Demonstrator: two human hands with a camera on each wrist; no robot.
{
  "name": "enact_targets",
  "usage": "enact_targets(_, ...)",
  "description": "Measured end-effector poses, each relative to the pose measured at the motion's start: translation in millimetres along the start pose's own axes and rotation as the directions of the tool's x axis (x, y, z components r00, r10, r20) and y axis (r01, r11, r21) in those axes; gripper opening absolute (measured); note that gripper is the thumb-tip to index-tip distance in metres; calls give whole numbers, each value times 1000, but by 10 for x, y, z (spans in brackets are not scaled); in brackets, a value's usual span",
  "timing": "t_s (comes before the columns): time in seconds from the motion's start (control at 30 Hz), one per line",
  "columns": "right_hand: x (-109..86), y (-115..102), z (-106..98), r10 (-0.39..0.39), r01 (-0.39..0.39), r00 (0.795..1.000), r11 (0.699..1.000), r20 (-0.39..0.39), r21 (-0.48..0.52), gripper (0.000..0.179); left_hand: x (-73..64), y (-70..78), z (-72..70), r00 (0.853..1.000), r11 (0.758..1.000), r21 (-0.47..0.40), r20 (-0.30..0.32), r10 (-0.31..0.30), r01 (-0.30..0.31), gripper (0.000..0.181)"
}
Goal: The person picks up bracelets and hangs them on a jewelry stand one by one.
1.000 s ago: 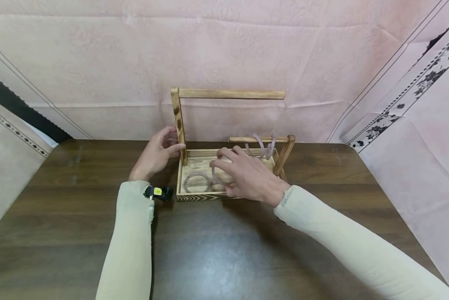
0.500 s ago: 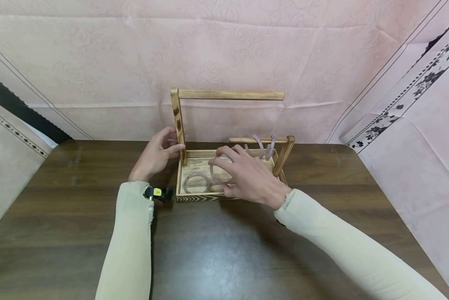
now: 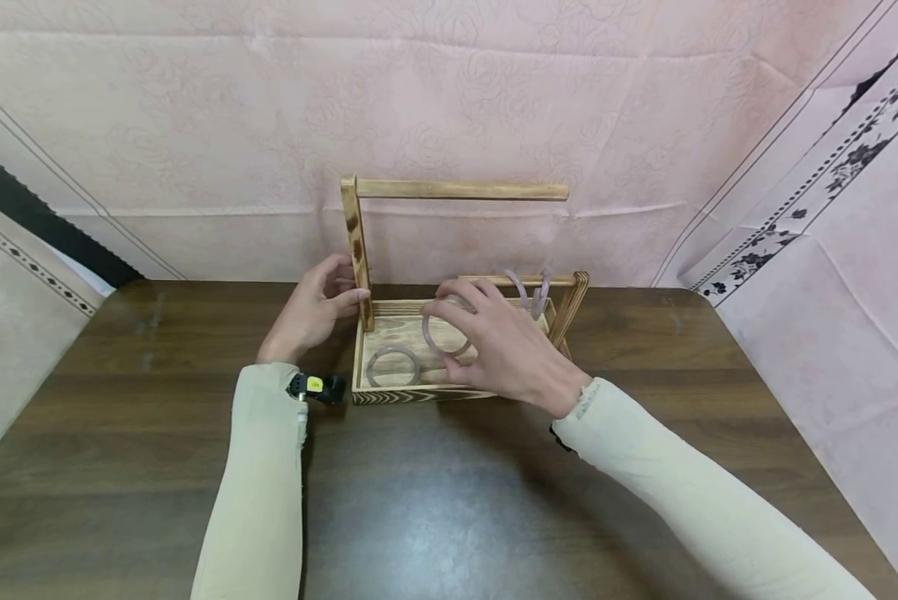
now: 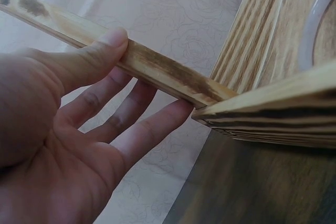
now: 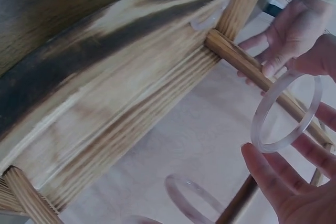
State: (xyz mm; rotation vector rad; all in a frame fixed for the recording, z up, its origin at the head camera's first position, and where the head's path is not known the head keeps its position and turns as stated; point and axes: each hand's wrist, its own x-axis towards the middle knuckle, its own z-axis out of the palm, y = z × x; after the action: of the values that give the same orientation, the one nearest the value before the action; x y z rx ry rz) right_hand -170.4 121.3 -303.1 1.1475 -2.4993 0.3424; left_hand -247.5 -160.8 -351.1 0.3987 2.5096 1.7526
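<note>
My left hand [image 3: 309,312] grips the left upright post [image 3: 357,242] of a wooden display rack, thumb on the front and fingers behind it in the left wrist view. My right hand [image 3: 504,350] holds a translucent pale lilac bangle [image 5: 255,124] between thumb and fingertips, above the rack's tray base [image 3: 411,397]. Another bangle [image 3: 371,367] lies flat at the tray's left end. On the shorter, lower bar [image 3: 561,280] at the right hang more bangles [image 3: 542,293], partly hidden behind my right hand in the head view.
A longer, higher bar [image 3: 464,190] reaches right from the top of the left post. The right post [image 3: 569,308] is short and tilted in view. The rack stands at the back of a dark wooden table [image 3: 433,500], before a pink cloth [image 3: 449,100].
My right hand has risen slightly with the bangle, which now shows more fully above the tray. The left hand stays on the post.
</note>
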Motion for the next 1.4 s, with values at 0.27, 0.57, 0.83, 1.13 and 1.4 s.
enact_targets(0.27, 31, -10, -37, 5, -6, 999, 1000, -46, -18, 59, -2, 1, -1, 1000, 1000, 4, 2, 0, 0, 40)
enact_targets(0.57, 32, -7, -68, 51, -51, 995, 999, -84, 3, 60, -11, 1, -1, 1000, 1000, 4, 5, 7, -7, 38)
enact_targets(0.83, 57, 21, -100, 50, -47, 989, 999, -137, 26, 56, -17, -7, 4, 1000, 1000, 16, 1, 5, -5, 38)
enact_targets(1.13, 66, 109, -195, 91, -84, 977, 996, -195, 43, 50, -9, 9, -31, 1000, 999, 51, 6, -7, 6, 36)
enact_targets(1.4, 12, 202, -290, 126, -117, 970, 992, -208, 56, 54, 9, 22, -54, 999, 999, 37, 49, -13, 11, 35)
